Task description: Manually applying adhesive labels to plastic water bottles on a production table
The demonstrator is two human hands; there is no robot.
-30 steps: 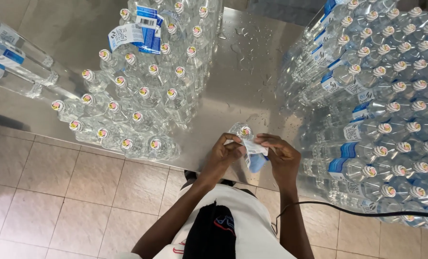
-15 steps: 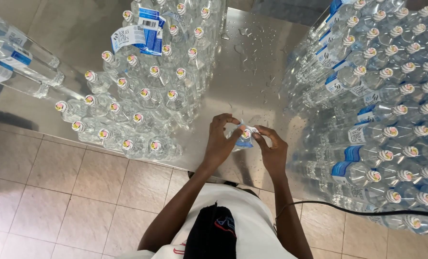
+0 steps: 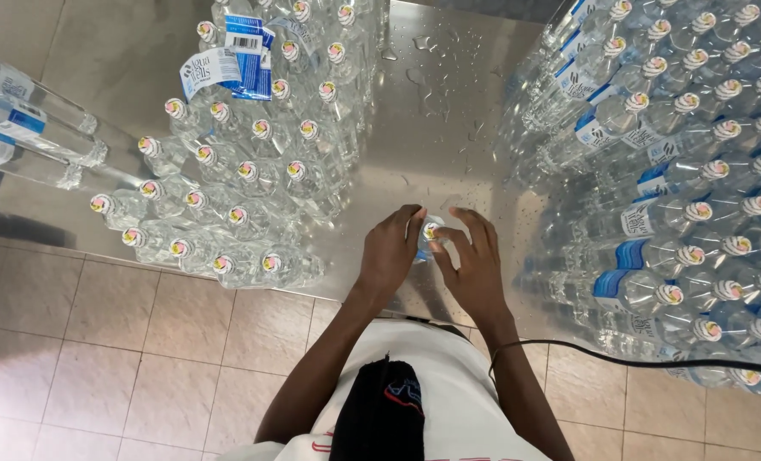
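A clear plastic water bottle (image 3: 431,231) with a pink-and-white cap stands upright near the front edge of a wet steel table (image 3: 449,128). My left hand (image 3: 391,250) wraps the bottle from the left. On the other side my right hand (image 3: 474,265) presses against it, fingers spread around its body. The hands hide most of the bottle; only the cap and a sliver of blue label show between them.
A cluster of unlabelled capped bottles (image 3: 244,171) stands on the table's left, with loose blue-and-white labels (image 3: 227,64) on top. Labelled bottles (image 3: 679,171) fill the right side. More bottles (image 3: 22,128) lie at the far left. A black cable (image 3: 653,363) crosses at lower right.
The label that my fingers held above the cap has gone down around the bottle. Both hands have dropped from the bottle's top to clasp its sides.
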